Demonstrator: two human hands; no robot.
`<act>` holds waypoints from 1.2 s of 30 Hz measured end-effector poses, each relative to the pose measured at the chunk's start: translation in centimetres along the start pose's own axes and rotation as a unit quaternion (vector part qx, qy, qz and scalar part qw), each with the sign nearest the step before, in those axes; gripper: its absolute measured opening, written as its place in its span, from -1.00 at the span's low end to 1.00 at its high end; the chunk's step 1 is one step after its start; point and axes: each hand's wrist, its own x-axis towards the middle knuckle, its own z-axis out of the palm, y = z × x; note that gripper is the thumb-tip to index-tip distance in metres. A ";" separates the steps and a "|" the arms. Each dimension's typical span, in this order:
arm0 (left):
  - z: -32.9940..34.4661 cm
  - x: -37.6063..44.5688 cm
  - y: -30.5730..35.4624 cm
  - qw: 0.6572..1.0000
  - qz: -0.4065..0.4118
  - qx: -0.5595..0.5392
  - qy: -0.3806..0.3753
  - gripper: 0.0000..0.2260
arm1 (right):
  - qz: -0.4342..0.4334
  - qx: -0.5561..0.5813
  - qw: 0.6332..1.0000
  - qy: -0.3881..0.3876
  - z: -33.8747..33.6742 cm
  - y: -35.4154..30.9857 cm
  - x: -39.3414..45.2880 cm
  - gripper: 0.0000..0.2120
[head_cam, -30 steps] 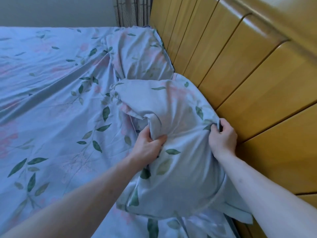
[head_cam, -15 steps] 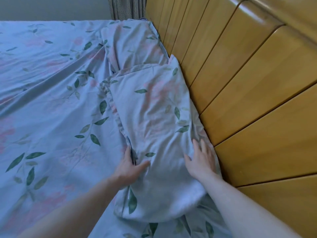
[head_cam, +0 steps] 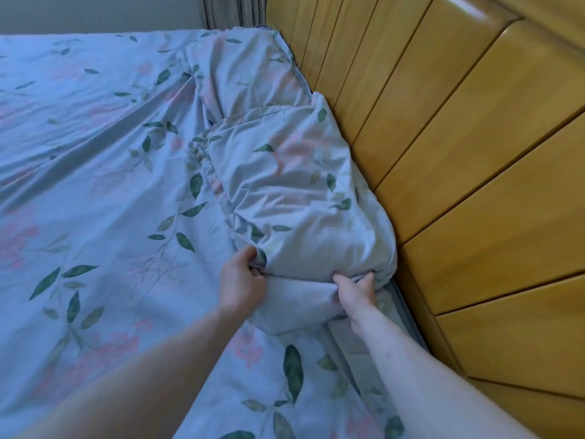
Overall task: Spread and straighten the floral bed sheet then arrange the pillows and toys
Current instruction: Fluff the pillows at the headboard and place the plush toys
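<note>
My left hand (head_cam: 241,282) grips the near left corner of the pillow (head_cam: 294,191), fingers curled into the bunched fabric. My right hand (head_cam: 356,294) grips the near right corner, thumb and fingers pinching the cloth. The pillow lies just beyond both hands, its right edge touching the wooden headboard (head_cam: 459,160) to the right of my right hand. A second pillow (head_cam: 243,74) lies beyond it. The floral bed sheet (head_cam: 95,185) spreads left of my left hand, creased.
</note>
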 end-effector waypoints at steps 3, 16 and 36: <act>-0.7 -1.8 -2.1 0.968 -0.004 0.208 -0.139 -0.90 | 0.054 -0.136 0.989 -0.012 -0.9 2.1 -1.1 -0.20; -3.2 -8.4 -4.0 0.934 -0.108 0.095 -0.327 -0.45 | 0.043 -0.478 0.874 -0.073 -1.5 13.3 -11.8 -0.34; -14.4 -24.5 -15.1 0.855 -0.002 0.324 -0.404 -0.61 | 0.117 -0.506 0.852 -0.064 -8.8 23.3 -22.2 -0.51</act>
